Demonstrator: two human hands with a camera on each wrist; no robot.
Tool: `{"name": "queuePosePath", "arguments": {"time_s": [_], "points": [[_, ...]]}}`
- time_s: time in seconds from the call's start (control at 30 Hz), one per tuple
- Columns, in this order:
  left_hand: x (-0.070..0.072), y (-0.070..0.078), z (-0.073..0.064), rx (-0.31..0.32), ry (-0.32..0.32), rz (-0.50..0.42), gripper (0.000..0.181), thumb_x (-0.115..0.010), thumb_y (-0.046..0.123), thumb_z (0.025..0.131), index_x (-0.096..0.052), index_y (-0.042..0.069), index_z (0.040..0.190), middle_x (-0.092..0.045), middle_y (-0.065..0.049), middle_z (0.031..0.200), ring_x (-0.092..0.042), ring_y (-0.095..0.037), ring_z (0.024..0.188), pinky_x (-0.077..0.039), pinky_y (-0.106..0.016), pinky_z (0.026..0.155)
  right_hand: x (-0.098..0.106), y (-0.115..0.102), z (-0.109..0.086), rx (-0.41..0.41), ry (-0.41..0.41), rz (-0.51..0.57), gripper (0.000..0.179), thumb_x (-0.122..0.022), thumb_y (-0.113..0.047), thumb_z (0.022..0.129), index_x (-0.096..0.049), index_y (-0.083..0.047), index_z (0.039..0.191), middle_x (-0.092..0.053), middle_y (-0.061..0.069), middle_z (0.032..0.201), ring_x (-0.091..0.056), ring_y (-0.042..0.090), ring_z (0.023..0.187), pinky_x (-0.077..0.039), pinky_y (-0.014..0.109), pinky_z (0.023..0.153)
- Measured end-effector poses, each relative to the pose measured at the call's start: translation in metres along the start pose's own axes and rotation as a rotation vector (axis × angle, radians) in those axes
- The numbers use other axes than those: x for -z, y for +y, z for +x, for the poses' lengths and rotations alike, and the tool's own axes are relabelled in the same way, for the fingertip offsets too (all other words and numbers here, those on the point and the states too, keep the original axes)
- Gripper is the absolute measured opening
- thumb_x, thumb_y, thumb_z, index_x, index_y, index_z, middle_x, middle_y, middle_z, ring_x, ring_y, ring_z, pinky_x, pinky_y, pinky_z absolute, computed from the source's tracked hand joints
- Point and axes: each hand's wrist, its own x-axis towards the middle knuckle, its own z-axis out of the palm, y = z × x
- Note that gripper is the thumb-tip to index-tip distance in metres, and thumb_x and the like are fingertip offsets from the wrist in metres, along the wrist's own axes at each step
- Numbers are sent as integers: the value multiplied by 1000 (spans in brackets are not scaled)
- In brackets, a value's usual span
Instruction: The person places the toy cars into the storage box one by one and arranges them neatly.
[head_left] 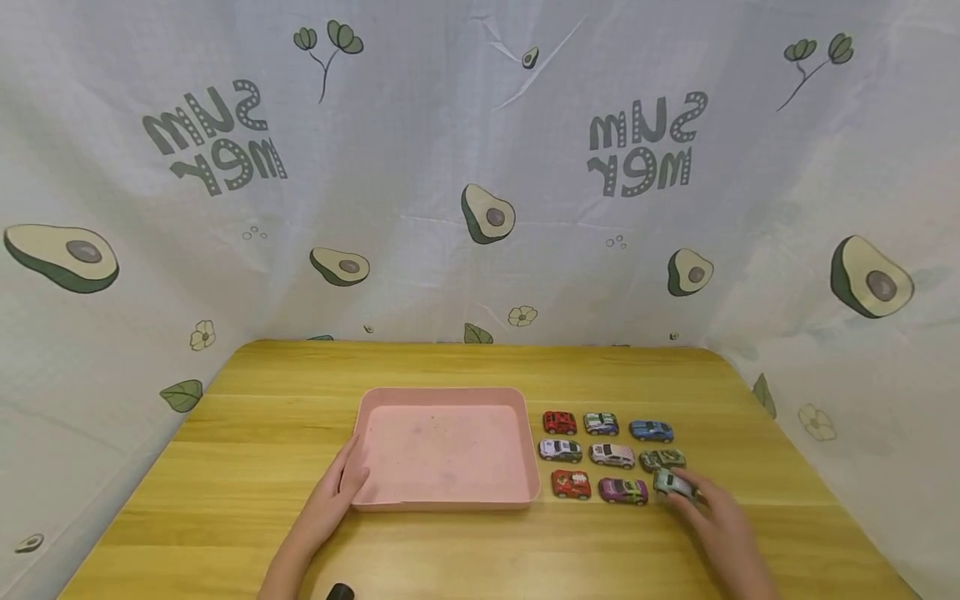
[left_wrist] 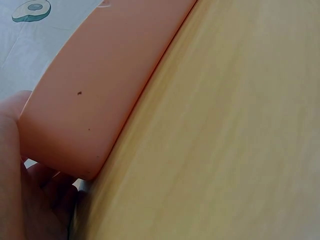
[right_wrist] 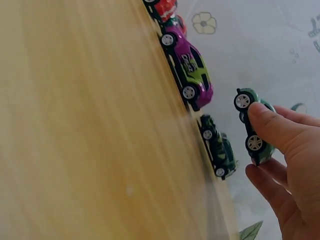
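My right hand point(head_left: 716, 517) pinches a pale green toy car point(right_wrist: 255, 130) between thumb and fingers. In the right wrist view the car is lifted off the table, with its wheels towards the tabletop. Close behind it sits a camouflage toy car point(head_left: 663, 460), and to its left a purple and lime toy car point(head_left: 622, 491). My left hand point(head_left: 333, 487) grips the near left corner of a pink tray point(head_left: 450, 505), thumb over the rim and the other fingers along the outside wall. The tray lies flat on the table with nothing in it.
More toy cars stand in rough rows right of the tray, among them a red one point(head_left: 572, 484), a white and pink one point(head_left: 612, 455) and a blue one point(head_left: 651, 430). A black object point(head_left: 341, 592) shows at the wooden table's point(head_left: 450, 550) near edge. A printed curtain point(head_left: 420, 167) hangs behind.
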Motion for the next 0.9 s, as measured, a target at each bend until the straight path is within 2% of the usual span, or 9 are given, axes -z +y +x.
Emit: {"name": "queuePosePath", "arguments": {"time_s": [0.3,0.6,0.9], "points": [[1,1,0,2,-2,8,62,-47,39,93,-20,21,146,-16,-13,152,-12,-35,140,-12,-54,113,-1,-25,0,52,0,15,42,-52,-31,92,-53,-3,123,-51,27,123,-43,44,113,-34,65,89],[1,1,-1,0,1,20,62,-46,40,93,-20,21,146,-16,-13,152,-12,-36,140,-12,-54,113,-2,-44,8,180,44,-76,35,-62,-14,85,-58,-3,118,-59,24,115,-52,43,105,-39,63,88],[1,2,-2,0,-1,17,62,-46,40,93,-19,21,146,-15,-12,152,-12,-36,140,-12,-54,113,-7,-55,14,301,90,-84,37,-66,-7,78,-60,-2,114,-63,23,109,-57,41,99,-43,60,85]]}}
